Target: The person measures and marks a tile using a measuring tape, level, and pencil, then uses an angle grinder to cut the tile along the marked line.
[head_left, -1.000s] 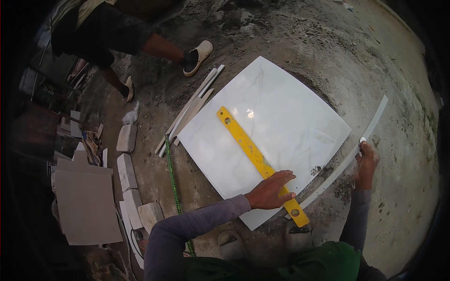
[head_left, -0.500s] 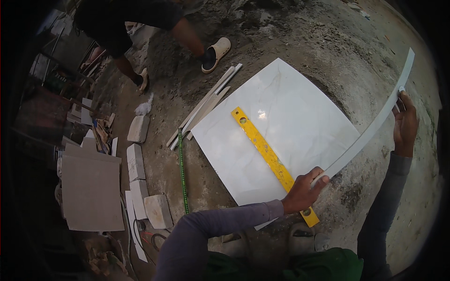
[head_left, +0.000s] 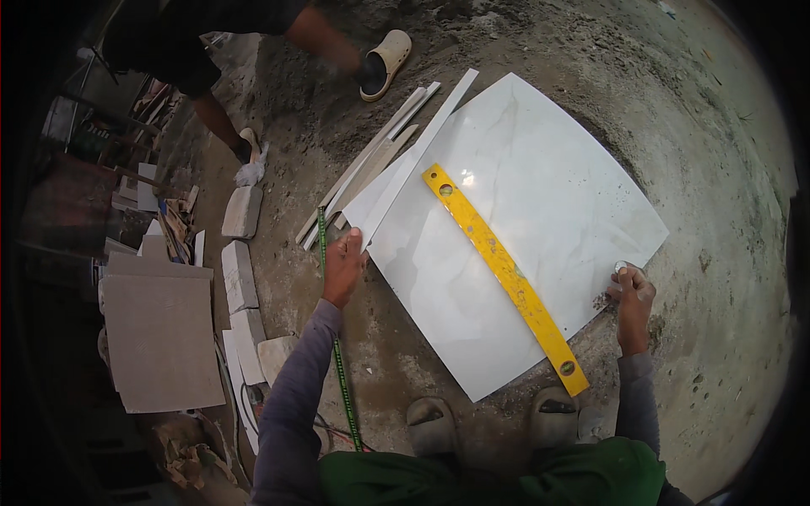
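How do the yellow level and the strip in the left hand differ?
The level is yellow and lies flat across the big tile, untouched; the strip is white, thinner, and the left hand holds its near end beside the tile's left edge. Both are long, straight and lie slanted.

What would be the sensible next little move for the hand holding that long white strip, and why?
Probably let go: lower the long white strip flat onto the pile of strips beside the big white tile. The left hand grips only its near end, while its far end already lies alongside that pile. The right hand rests at the tile's right edge.
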`<state>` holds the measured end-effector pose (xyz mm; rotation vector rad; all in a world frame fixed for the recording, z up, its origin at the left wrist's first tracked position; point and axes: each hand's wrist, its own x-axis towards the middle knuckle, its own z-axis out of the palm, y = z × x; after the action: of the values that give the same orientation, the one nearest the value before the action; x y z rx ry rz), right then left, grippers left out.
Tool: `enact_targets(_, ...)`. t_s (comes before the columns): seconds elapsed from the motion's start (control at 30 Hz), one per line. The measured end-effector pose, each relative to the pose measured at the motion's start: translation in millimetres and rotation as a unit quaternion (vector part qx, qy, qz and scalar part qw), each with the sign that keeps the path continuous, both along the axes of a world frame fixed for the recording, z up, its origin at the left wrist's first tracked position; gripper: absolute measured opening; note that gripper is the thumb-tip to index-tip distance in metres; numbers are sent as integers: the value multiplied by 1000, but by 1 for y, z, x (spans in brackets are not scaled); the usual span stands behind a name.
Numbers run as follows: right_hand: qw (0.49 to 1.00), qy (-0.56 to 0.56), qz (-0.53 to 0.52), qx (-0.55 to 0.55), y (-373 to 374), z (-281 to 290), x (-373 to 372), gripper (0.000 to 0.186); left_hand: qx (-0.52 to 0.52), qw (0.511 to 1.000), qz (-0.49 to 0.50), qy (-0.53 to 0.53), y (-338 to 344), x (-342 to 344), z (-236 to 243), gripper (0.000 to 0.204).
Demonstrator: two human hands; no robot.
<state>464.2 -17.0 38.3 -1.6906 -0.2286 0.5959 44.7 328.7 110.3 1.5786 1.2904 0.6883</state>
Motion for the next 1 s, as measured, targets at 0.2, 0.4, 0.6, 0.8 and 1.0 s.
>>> enact_targets(0.2, 998, -7, 55, 18, 4, 0, -34, 29, 112, 982, 10, 150, 141, -59, -15, 45)
enact_targets(0.4, 997, -46, 34, 44, 4, -4, -47, 28, 236, 939, 12, 250, 111, -6, -21, 58)
enact_targets(0.6, 993, -84, 72, -28, -32, -33, -59, 24, 221, 901, -223, 298, 8, 73, -38, 85)
enact_targets(0.8, 997, 34, 14, 73, -97, -54, -70, 23, 242, 865, -319, 302, -32, 139, -50, 112)
enact_targets(1.0, 998, 59, -17, 0, -137, -48, -91, 22, 248, 811, -325, 417, -46, 178, -50, 117)
